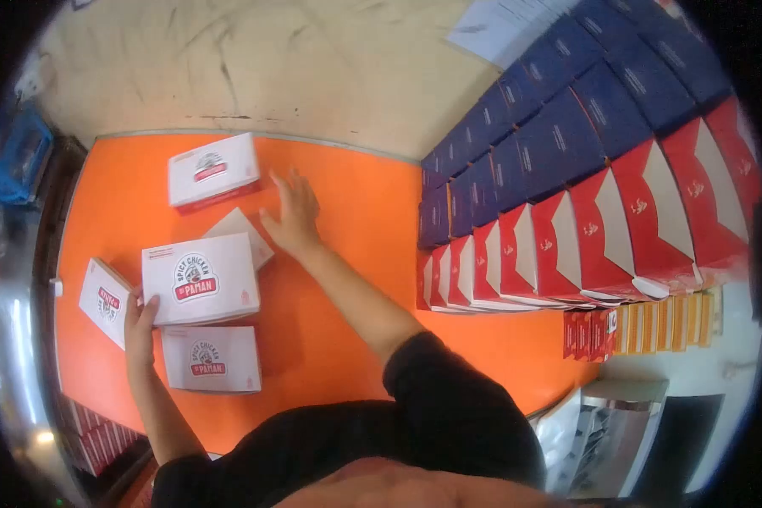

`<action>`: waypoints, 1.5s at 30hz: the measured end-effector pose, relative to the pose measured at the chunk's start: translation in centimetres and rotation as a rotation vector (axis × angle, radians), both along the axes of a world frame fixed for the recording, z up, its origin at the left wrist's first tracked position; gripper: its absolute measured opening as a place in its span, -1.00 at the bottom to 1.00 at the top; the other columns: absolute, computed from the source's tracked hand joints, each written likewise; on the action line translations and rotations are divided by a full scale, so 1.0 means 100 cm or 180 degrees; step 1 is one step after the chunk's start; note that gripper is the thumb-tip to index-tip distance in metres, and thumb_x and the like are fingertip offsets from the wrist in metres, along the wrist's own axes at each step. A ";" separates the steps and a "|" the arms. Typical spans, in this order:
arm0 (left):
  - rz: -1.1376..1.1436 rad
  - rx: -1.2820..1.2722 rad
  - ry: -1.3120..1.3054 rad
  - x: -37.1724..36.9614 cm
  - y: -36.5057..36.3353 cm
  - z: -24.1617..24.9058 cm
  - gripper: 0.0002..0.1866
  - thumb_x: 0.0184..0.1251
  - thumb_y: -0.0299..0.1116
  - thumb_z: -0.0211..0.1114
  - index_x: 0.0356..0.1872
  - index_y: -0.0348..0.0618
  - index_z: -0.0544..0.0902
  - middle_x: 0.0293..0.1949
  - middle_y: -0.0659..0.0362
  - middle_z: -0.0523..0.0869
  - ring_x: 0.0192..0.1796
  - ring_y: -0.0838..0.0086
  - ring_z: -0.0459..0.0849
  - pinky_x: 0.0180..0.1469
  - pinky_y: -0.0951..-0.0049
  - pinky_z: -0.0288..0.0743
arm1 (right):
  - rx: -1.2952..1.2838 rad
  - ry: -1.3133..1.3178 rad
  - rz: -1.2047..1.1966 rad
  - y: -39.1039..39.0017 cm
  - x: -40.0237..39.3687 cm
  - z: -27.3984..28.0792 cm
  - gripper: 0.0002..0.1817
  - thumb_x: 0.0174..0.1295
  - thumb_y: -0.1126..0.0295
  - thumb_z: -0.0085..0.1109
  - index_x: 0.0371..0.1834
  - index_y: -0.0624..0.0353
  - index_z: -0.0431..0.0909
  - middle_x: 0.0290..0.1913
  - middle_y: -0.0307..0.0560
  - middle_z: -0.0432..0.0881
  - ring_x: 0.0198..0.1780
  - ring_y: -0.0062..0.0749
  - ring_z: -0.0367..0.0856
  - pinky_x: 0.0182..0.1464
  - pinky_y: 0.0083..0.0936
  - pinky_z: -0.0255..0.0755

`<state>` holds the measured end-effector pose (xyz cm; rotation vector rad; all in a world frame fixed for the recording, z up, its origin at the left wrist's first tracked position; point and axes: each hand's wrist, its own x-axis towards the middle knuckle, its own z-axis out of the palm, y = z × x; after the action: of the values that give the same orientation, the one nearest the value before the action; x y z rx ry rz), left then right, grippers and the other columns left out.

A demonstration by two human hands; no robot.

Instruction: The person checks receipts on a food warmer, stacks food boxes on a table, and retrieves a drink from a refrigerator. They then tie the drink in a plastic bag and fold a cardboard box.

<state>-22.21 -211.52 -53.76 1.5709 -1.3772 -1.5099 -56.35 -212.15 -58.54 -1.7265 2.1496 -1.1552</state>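
The middle white box [201, 284], over the orange tabletop [313, 360], lies long axis side to side, its left end held by the nearer left hand [139, 328], thumb on top, while the empty right hand [295, 222], fingers spread, is apart, beyond its far right corner.

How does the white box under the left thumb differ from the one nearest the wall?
The box under the left thumb looks larger and partly covers another white box; the box nearest the wall covers none. The left hand touches the thumbed box, while the wall-side box shows more of its red side. Both have white tops with logos.
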 end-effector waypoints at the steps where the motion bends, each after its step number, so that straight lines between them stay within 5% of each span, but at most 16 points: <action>1: -0.0037 -0.0032 0.0000 -0.009 0.000 0.014 -0.43 0.27 -0.20 0.17 0.26 -0.19 0.29 0.03 0.05 0.56 0.03 0.42 0.55 -0.06 0.44 0.40 | -0.0140 -0.0082 -0.0018 0.022 -0.003 -0.006 -0.29 0.13 0.18 0.22 0.37 0.00 0.19 0.45 0.20 0.02 0.46 0.13 -0.04 0.38 0.09 -0.11; 4: 0.0007 -0.0615 0.1482 -0.044 -0.010 0.048 -0.48 0.31 -0.24 0.12 0.25 -0.20 0.29 0.10 0.02 0.48 0.04 0.33 0.57 0.10 0.28 0.48 | -0.0038 -0.0127 -0.0064 0.124 -0.023 -0.028 -0.36 0.15 0.28 0.19 0.31 0.12 0.21 0.43 0.23 0.07 0.44 0.13 0.01 0.39 0.00 -0.07; 7: -0.0318 -0.0494 0.1502 -0.131 -0.033 0.077 -0.40 0.30 -0.17 0.15 0.31 -0.16 0.25 0.09 0.03 0.49 0.05 0.33 0.56 0.02 0.29 0.50 | 0.0269 -0.0163 -0.0331 0.227 -0.032 -0.046 -0.40 0.05 0.37 0.20 0.24 0.13 0.31 0.36 0.22 0.18 0.38 0.11 0.11 0.36 -0.03 -0.02; 11: -0.0387 -0.0199 0.0828 -0.277 -0.063 0.034 -0.30 0.21 0.01 0.28 0.28 -0.13 0.30 -0.05 0.05 0.60 -0.05 0.38 0.58 -0.15 0.38 0.48 | 0.0580 0.0228 -0.0496 0.315 -0.028 -0.045 -0.40 -0.03 0.35 0.20 0.18 0.13 0.36 0.30 0.19 0.26 0.33 0.10 0.19 0.32 -0.03 0.07; 15: -0.0368 -0.1082 0.0993 -0.404 -0.105 -0.138 -0.18 0.05 -0.22 0.46 0.26 -0.43 0.23 -0.11 -0.08 0.60 -0.11 0.29 0.62 -0.09 0.31 0.52 | 0.0688 0.0632 -0.0428 0.332 -0.026 -0.039 -0.47 0.00 0.34 0.15 0.13 0.14 0.40 0.24 0.12 0.35 0.28 0.02 0.28 0.28 -0.04 0.13; 20: -0.0809 -0.1149 0.0620 -0.457 -0.075 -0.125 -0.14 0.01 -0.20 0.48 0.26 -0.48 0.24 0.04 -0.23 0.54 0.07 0.15 0.59 0.11 0.30 0.47 | 0.0633 0.0619 -0.0464 0.333 -0.029 -0.043 -0.49 0.02 0.30 0.11 0.12 0.13 0.42 0.23 0.06 0.38 0.27 -0.03 0.29 0.26 -0.06 0.15; 25: -0.0358 -0.1635 -0.0022 -0.428 -0.040 -0.082 -0.09 0.03 -0.08 0.46 0.28 -0.48 0.23 0.20 -0.30 0.42 0.21 0.01 0.48 0.23 0.18 0.37 | 0.0886 0.0607 -0.0439 0.331 -0.028 -0.043 -0.49 0.04 0.27 0.09 0.12 0.13 0.42 0.23 0.05 0.38 0.27 -0.02 0.29 0.28 -0.06 0.11; 27: -0.1077 -0.2179 -0.0151 -0.381 -0.035 -0.072 -0.04 0.01 0.05 0.43 0.35 -0.31 0.21 0.28 -0.28 0.33 0.32 -0.02 0.34 0.32 0.13 0.25 | 0.0879 0.0668 -0.0365 0.333 -0.028 -0.049 -0.50 0.04 0.28 0.09 0.12 0.13 0.43 0.23 0.06 0.38 0.27 -0.01 0.28 0.28 -0.05 0.10; 29: -0.2191 -0.2631 -0.1570 -0.291 -0.036 -0.019 0.01 -0.05 0.13 0.42 0.41 -0.09 0.17 0.35 -0.25 0.24 0.41 -0.03 0.20 0.39 0.08 0.12 | 0.0837 0.0719 -0.0276 0.334 -0.025 -0.051 -0.50 0.04 0.28 0.08 0.12 0.14 0.43 0.23 0.06 0.38 0.27 0.00 0.27 0.28 -0.04 0.08; 33: -0.2635 -0.1201 -0.3659 -0.167 -0.016 0.050 0.19 -0.29 0.03 0.55 0.47 0.22 0.02 0.44 -0.21 0.02 0.41 -0.23 0.09 0.37 -0.10 0.07 | 0.0859 0.0748 -0.0311 0.328 -0.026 -0.047 -0.52 0.04 0.30 0.08 0.08 0.15 0.44 0.23 0.08 0.37 0.28 0.03 0.25 0.27 -0.03 0.08; 36: -0.2533 -0.1712 -0.3938 -0.154 0.002 0.016 0.24 -0.38 -0.07 0.57 0.47 0.28 0.01 0.43 -0.18 0.03 0.37 -0.25 0.14 0.35 -0.10 0.10 | 0.0879 0.0772 -0.0336 0.327 -0.021 -0.044 -0.54 0.04 0.30 0.08 0.07 0.16 0.45 0.23 0.09 0.37 0.27 0.03 0.25 0.27 -0.03 0.08; 40: -0.2607 -0.1816 -0.3447 -0.193 -0.009 0.028 0.18 -0.33 -0.18 0.54 0.46 0.28 0.04 0.38 -0.16 0.14 0.32 -0.17 0.23 0.32 -0.06 0.15 | 0.0844 0.0810 -0.0349 0.329 -0.024 -0.041 -0.53 0.02 0.31 0.08 0.07 0.16 0.44 0.23 0.08 0.37 0.26 0.02 0.27 0.27 -0.04 0.09; 45: -0.2589 -0.3944 -0.2078 -0.336 -0.030 0.059 -0.02 -0.20 -0.23 0.48 0.40 0.35 0.21 0.35 -0.13 0.20 0.30 -0.08 0.28 0.26 -0.06 0.20 | 0.0695 0.0798 -0.0411 0.329 -0.023 -0.044 -0.52 0.00 0.32 0.07 0.06 0.15 0.44 0.23 0.06 0.38 0.26 0.00 0.28 0.26 -0.04 0.10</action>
<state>-55.81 -214.48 -47.90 0.6483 -2.7392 -0.0972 -58.67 -179.30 -62.94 -1.7352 2.4578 -0.7257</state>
